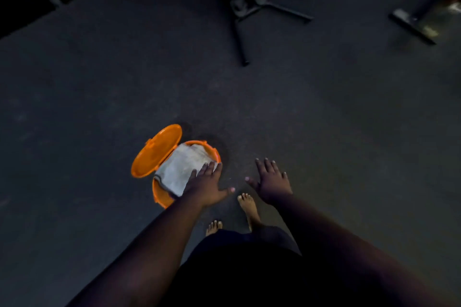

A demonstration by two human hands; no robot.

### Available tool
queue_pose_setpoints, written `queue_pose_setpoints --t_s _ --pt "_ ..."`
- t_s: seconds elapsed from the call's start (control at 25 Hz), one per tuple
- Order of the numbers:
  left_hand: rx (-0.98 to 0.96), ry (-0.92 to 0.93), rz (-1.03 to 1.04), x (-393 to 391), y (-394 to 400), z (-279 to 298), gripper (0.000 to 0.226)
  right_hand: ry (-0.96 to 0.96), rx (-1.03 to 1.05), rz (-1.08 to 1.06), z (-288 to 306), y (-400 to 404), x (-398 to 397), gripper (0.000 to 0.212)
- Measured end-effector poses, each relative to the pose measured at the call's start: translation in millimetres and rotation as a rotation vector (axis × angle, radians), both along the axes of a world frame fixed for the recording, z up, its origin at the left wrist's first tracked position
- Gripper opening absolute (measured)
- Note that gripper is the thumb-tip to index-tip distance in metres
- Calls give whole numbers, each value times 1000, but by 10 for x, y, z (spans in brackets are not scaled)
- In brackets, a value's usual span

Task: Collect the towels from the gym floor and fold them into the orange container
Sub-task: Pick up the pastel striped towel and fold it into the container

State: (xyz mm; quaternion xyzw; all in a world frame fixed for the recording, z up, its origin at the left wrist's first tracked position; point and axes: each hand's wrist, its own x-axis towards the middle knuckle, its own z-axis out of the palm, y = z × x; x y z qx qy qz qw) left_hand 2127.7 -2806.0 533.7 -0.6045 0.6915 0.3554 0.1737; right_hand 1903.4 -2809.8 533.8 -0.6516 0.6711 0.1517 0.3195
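Gym floor (99,97): dark mat; orange container (159,195) at 7 o'clock of centre.
Container: lid (154,154) hinged open toward 10 o'clock.
Towel (180,168): pale grey, folded, fills container.
Left hand (208,182): fingers straight over towel; press corners flat below rim.
Right hand (270,180): spread wide, empty.

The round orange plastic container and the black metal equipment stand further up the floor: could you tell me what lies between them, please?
Only bare dark rubber gym floor lies between the orange container and the stand, in the head view.
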Motion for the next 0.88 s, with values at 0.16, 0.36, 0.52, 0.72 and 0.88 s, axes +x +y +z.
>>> queue_pose_setpoints --t_s 0.16,0.36,0.52,0.72,0.88 --pt "-131 -9 -321 -619 -175 505 102 27 -81 -292 473 542 -565 86" --pt "-217 23 -647 -1709 -56 923 104 51 -197 -614 938 1271 -1355 87" --pt "-301 87 -875 -2805 320 1236 103 95 -279 -845 1217 2055 -2094 87" --pt "-367 166 -1062 -4188 1048 1486 104 149 -356 -1068 1456 3126 -3108 87" --pt "-390 213 -1168 -5179 1725 1612 105 184 -373 -1191 1564 3941 -3877 86"
